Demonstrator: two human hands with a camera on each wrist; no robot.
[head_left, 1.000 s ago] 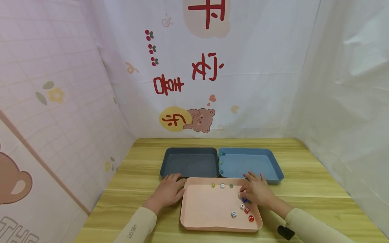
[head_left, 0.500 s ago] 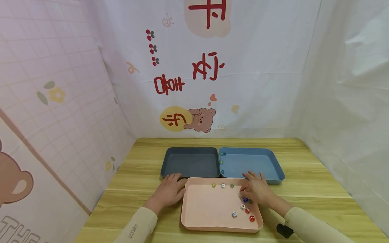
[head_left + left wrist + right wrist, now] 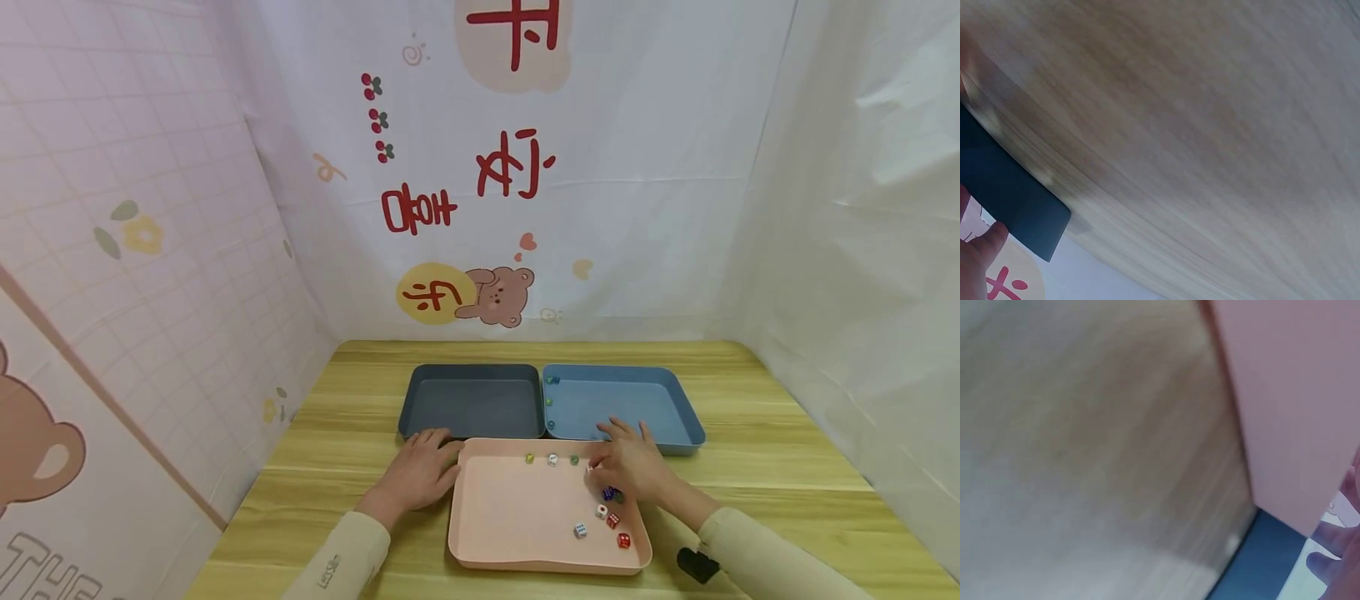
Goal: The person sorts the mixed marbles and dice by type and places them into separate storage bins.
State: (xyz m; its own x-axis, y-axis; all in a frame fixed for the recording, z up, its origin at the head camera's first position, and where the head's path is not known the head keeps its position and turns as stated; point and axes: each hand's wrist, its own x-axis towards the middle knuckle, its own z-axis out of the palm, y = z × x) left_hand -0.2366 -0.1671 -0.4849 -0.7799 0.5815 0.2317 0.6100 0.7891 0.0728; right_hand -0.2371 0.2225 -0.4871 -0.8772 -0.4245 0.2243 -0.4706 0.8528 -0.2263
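In the head view, my right hand [image 3: 636, 468] reaches over the right side of a pink tray [image 3: 510, 512]. Its thumb and a finger pinch a small white die [image 3: 590, 469], partly hidden by the fingers. Below the hand lie a blue die [image 3: 608, 493], a dark green die [image 3: 618, 497], a white die with a red dot [image 3: 602, 512], two red dice [image 3: 624, 541] and a pale die [image 3: 580, 530]. A yellow die [image 3: 529, 458], a white die [image 3: 552, 459] and a green die [image 3: 574, 460] line the far wall. My left hand [image 3: 420, 469] rests, fingers relaxed, at the tray's far left corner.
Behind the pink tray stand a dark grey tray [image 3: 476, 408] and, to its right, a blue tray [image 3: 615, 393]. Several small green and blue dice lie along the blue tray's left wall. All trays sit on a wooden table [image 3: 765, 483] with a fabric backdrop [image 3: 637, 208] behind.
My right hand has shifted slightly toward the far wall with the white die, uncovering more of the blue and dark green dice. The left hand stays in place.
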